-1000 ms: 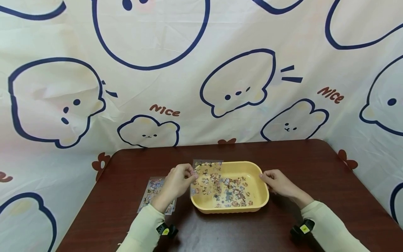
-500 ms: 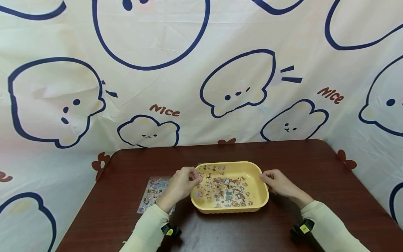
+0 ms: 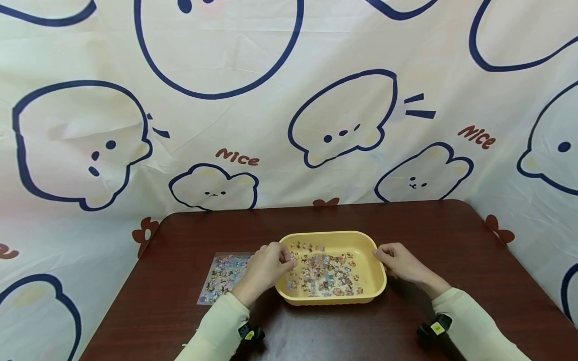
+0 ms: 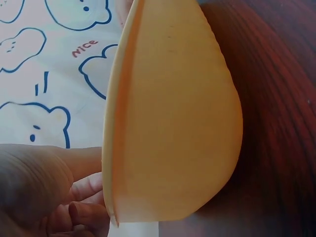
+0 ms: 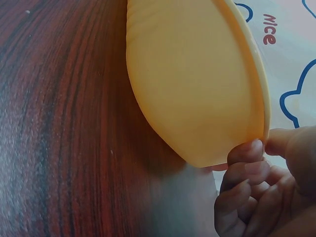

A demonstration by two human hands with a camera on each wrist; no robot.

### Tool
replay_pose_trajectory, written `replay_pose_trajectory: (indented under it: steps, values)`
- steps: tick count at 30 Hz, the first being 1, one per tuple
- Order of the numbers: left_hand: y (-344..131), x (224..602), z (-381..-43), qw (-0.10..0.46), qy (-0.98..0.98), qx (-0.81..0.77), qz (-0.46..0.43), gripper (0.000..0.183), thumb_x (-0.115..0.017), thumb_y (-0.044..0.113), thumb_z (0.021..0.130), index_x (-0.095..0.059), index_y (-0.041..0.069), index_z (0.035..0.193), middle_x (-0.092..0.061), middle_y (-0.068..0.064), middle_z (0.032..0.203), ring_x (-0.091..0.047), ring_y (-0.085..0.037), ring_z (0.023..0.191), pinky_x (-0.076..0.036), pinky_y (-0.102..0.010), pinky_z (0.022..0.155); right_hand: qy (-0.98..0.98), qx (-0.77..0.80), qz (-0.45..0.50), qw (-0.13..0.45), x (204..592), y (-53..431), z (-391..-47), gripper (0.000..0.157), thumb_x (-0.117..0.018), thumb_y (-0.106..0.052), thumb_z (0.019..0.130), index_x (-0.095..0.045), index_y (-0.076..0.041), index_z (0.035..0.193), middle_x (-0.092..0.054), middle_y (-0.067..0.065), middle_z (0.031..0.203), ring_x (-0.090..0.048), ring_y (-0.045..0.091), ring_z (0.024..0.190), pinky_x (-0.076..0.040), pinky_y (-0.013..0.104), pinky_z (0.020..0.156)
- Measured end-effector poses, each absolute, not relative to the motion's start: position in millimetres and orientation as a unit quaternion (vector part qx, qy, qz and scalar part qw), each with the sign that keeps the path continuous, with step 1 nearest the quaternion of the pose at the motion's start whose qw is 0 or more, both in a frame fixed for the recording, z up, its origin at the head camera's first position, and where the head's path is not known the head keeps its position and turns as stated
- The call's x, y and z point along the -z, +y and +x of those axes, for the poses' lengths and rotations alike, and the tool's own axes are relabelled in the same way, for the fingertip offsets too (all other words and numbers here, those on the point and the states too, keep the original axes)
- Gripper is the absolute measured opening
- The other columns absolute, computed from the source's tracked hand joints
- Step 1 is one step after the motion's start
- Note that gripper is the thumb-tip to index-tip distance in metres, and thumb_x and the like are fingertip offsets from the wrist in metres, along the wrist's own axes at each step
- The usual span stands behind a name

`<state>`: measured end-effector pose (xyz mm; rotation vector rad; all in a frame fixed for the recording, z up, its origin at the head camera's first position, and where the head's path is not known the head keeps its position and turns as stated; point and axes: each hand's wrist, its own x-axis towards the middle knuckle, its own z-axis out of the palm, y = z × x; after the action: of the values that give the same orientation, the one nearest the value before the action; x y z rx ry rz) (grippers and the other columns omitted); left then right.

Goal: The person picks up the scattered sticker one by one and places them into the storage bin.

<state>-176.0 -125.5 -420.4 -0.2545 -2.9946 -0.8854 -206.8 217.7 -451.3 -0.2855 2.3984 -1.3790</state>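
Observation:
A yellow plastic tray (image 3: 331, 301) stands on the dark wood table. Clear sticker sheets (image 3: 331, 276) printed with small cartoon figures lie inside it, overlapping. My left hand (image 3: 267, 268) is over the tray's left rim, with thumb and fingertips pinching the edge of one clear sticker sheet. In the left wrist view the tray wall hides those fingertips and the sheet. On the opposite side my right hand (image 3: 399, 260) grips the tray's right rim, thumb over the top and fingers (image 5: 247, 153) curled under the lip.
To the left of the tray more sticker sheets (image 3: 223, 278) lie flat on the table (image 3: 180, 240), partly covered by my left forearm. A white cloth (image 3: 271, 125) with cartoon drawings hangs behind the table and along its sides.
My left hand has moved right and slightly down, taking the clear sheet from across the tray's left rim down into the tray. My right hand has stayed on the rim.

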Motion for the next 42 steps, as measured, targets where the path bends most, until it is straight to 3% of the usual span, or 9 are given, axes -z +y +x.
replay_pose_trajectory:
  steps: [20,31,42]
  values:
    - [-122.6,413.2,-169.5,0.048,-0.97,0.22,-0.088,0.035,-0.076,0.038,0.091,-0.053,0.018,0.072,-0.045,0.005,0.057,-0.042,-0.011,0.05,-0.03,-0.028,0.048,0.852,0.484,-0.101,0.175,453.3,218.8,-207.7,0.038,-0.046,-0.026,0.109,-0.055,-0.003,0.079,-0.045,-0.001,0.058,-0.039,0.009,0.045,-0.036,0.024,0.045]
    - [-127.4,410.7,-167.5,0.058,-0.971,0.214,-0.083,0.031,-0.07,0.043,0.094,-0.063,0.015,0.083,-0.054,0.006,0.061,-0.045,-0.011,0.052,-0.034,-0.028,0.049,0.85,0.485,-0.111,0.174,451.8,218.6,-206.6,0.039,-0.047,-0.027,0.108,-0.055,-0.002,0.08,-0.044,-0.002,0.057,-0.038,0.008,0.046,-0.035,0.024,0.045]
    - [-140.1,407.2,-164.3,0.061,-0.966,0.242,-0.064,0.027,-0.069,0.039,0.096,-0.064,0.015,0.083,-0.056,0.004,0.063,-0.046,-0.012,0.053,-0.036,-0.028,0.048,0.851,0.485,-0.105,0.174,454.0,218.5,-207.8,0.038,-0.047,-0.028,0.108,-0.056,-0.002,0.081,-0.044,-0.003,0.057,-0.039,0.009,0.046,-0.035,0.024,0.045]
